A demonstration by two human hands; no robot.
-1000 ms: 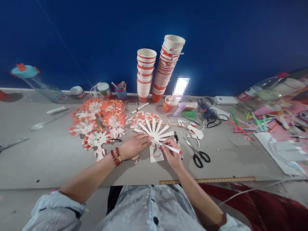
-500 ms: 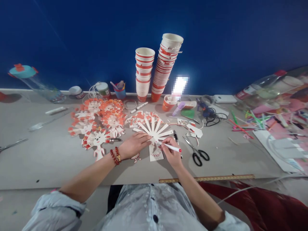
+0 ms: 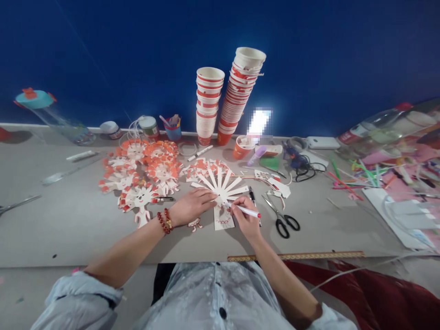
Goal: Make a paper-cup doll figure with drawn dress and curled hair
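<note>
Left hand (image 3: pixel 193 205), fingers extended flat, resting on a white fan-topped paper cutout (image 3: pixel 220 190) between both hands; right hand (image 3: pixel 246 221), pinching a white marker (image 3: pixel 249 211), drawing apparently in hand, further strokes calling for steady paper.

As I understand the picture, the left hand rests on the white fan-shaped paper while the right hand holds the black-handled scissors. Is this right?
Not quite: in the head view, the right hand holds a red-ended white marker; the black-handled scissors lie on the table to its right. The left hand does rest on the fan-shaped paper.
</note>
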